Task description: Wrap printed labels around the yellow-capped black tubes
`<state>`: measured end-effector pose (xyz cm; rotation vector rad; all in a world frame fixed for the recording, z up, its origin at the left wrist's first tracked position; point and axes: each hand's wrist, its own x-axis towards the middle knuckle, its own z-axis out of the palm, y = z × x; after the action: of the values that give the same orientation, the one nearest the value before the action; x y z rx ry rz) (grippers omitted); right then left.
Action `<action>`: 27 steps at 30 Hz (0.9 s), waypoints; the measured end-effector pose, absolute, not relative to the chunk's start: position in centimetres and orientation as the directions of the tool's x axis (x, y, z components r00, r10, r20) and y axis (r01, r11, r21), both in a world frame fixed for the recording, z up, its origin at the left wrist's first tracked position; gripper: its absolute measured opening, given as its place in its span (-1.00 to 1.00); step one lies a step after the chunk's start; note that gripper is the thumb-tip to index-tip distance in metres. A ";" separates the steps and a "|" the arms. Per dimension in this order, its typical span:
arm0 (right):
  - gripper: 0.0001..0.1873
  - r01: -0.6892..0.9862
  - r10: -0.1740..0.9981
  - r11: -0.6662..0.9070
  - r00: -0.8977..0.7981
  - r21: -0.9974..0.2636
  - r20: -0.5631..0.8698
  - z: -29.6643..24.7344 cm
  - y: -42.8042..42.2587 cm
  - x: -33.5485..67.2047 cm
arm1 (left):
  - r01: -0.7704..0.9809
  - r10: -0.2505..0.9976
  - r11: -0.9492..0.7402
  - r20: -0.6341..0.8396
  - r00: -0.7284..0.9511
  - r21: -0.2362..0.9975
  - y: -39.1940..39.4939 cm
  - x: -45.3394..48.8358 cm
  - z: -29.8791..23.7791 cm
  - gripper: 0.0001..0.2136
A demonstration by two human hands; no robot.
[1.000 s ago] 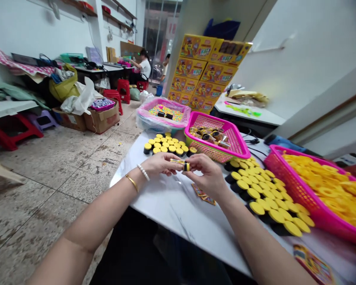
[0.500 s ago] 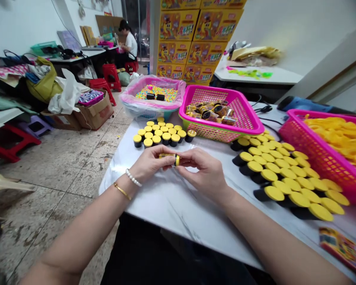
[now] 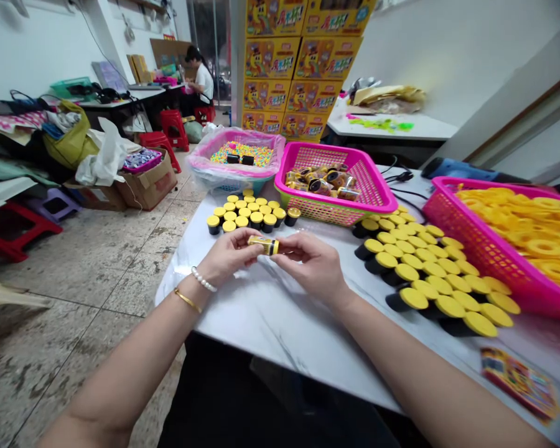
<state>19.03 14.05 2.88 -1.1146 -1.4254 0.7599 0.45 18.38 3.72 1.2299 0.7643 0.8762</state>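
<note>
Above the near part of the table, a small cylindrical cup (image 3: 265, 244) with a yellow printed wrap, a black band and a yellow end lies sideways between my hands. My left hand (image 3: 237, 254) is closed around its left part. At the yellow end, the fingertips of my right hand (image 3: 310, 258) pinch it. Just beyond my hands stands a cluster of black cups with yellow lids (image 3: 249, 214). To the right is a larger group of such cups (image 3: 429, 269), some of them tilted.
Behind the cups are a plastic-lined basket of coloured beads (image 3: 196, 163), a pink basket of wrapped cups (image 3: 378, 186) and a pink basket of yellow rings (image 3: 457, 239). A printed packet (image 3: 518, 381) lies at the right. Stacked cartons (image 3: 303, 68) and a seated person (image 3: 203, 81) are farther back.
My hands have shifted slightly left, and the right fingers have drawn back a little, so more of the cup shows between them. The camera view has tilted up and turned right.
</note>
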 end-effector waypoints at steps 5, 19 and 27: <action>-0.57 -0.229 0.985 -0.173 -0.012 -0.958 -0.175 2.8 14.6 18.4 | -0.005 0.875 -0.115 0.104 0.473 0.993 18.0 0.7 3.6 -0.65; -0.59 -0.115 0.998 -0.053 0.025 -0.992 -0.056 2.5 14.0 18.0 | 0.028 0.864 -0.263 0.222 0.452 0.965 18.1 0.5 3.8 -0.74; -0.60 0.008 0.984 0.158 0.078 -0.987 0.159 2.5 14.2 18.2 | 0.065 0.935 0.007 -0.030 0.353 0.998 18.2 0.3 3.7 -0.56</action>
<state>18.18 14.22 2.52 -1.1291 -1.2240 1.0339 0.33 18.16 3.69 1.3903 0.9900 0.8945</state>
